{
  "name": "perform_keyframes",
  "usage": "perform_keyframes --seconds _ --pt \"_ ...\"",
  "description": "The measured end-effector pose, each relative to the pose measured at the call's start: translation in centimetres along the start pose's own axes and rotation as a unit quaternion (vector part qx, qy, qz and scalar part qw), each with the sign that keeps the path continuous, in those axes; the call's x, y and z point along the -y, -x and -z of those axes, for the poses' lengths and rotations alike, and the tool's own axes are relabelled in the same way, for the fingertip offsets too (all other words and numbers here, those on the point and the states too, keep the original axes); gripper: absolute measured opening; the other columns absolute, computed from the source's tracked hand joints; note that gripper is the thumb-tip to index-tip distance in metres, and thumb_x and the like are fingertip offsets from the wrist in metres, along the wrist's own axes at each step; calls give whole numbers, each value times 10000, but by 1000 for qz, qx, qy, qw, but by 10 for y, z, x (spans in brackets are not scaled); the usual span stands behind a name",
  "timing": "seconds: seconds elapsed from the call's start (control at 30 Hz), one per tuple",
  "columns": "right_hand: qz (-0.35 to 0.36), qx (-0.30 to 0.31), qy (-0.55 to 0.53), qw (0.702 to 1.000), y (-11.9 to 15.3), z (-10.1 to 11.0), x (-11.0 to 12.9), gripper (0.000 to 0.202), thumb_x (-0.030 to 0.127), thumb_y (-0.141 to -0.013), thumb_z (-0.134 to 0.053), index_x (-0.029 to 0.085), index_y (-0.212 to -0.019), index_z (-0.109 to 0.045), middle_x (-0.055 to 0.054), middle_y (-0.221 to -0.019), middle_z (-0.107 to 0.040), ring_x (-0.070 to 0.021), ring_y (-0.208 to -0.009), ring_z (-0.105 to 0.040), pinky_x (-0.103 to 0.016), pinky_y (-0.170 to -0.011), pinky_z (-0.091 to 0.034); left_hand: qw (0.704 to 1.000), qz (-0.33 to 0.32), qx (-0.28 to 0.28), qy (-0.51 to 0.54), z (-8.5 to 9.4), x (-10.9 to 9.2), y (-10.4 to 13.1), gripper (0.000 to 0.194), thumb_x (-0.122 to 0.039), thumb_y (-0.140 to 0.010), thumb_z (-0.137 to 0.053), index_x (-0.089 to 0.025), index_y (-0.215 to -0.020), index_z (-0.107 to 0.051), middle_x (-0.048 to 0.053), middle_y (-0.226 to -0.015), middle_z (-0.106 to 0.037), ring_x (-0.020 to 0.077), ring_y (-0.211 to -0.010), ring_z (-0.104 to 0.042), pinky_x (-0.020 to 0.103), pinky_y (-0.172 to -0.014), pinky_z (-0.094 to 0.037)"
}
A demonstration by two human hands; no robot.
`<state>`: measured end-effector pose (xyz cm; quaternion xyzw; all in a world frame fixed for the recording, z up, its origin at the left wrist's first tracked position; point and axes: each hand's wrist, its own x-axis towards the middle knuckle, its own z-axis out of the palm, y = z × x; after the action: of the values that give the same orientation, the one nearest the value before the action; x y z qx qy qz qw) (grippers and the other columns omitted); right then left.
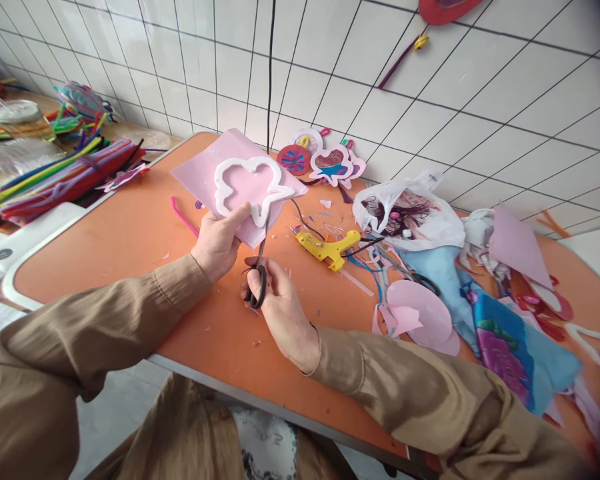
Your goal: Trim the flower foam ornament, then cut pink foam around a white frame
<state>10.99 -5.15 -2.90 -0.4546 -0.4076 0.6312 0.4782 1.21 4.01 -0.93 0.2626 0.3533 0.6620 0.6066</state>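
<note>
My left hand [220, 241] pinches a pink sheet [195, 163] together with a white star-like outline frame [223, 172] lying on it, thumb on top. The frame is hollow, with pink showing through its middle. My right hand [283, 310] is closed round the black handles of a pair of scissors [261, 280]. Their blades point up at the sheet's lower edge, near the frame's lower right lobe. Part of the blades is hidden by the sheet, so I cannot tell how far they reach into it.
On the orange table [200, 340], a yellow glue gun [327, 249] lies right of my hands. Decorated ornaments [333, 163] rest against the tiled wall. Farther right are a white plastic bag [437, 217], pink pieces [420, 307] and blue fabric [505, 340]. Pipe cleaners [75, 180] are bundled at left.
</note>
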Motion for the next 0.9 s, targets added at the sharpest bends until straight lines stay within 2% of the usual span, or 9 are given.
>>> perform_keyframes --seconds 0.6,0.9 --pt "43 1 50 998 -5 5 -9 315 474 -866 -647 224 -1037 -561 38 -735 -513 -131 -671 -511 -268 -580 -401 1000 -12 3 0 -1 0 3 283 -191 -612 -891 -132 -835 -728 13 -826 -747 131 -765 -687 239 -779 -559" --pt "46 0 48 998 -6 6 -11 310 465 -849 -668 227 -1013 -553 47 -719 -506 -126 -650 -498 -265 -568 -389 1000 -13 1 -7 0 1 4 294 -212 -606 -889 -137 -838 -725 31 -842 -752 167 -812 -707 257 -764 -549"
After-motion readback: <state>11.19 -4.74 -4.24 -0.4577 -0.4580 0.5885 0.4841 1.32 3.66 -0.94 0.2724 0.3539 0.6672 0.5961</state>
